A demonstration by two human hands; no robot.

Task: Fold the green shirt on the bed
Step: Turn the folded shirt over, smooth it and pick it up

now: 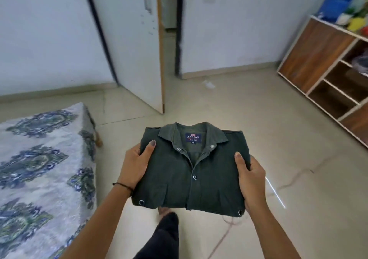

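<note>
Green shirt [191, 171] folded, held btwn left hand [135, 165] & right hand [252, 181].

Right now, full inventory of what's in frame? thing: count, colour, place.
green shirt: 1, dark green, folded, collar facing up, held in the air above the floor, centre
bed: 1, white cover with blue-green print, left
door: 1, white, open, centre back
shelf unit: 1, brown and white, open compartments, right wall
items on shelf top: several, blue, yellow, green, blurred, top right
scrap on floor: 1, white, near the doorway
floor: beige tiles
leg: 1, black trousers, bottom centre
left hand: grips shirt's left edge, black wrist thread
right hand: grips shirt's right edge
</note>
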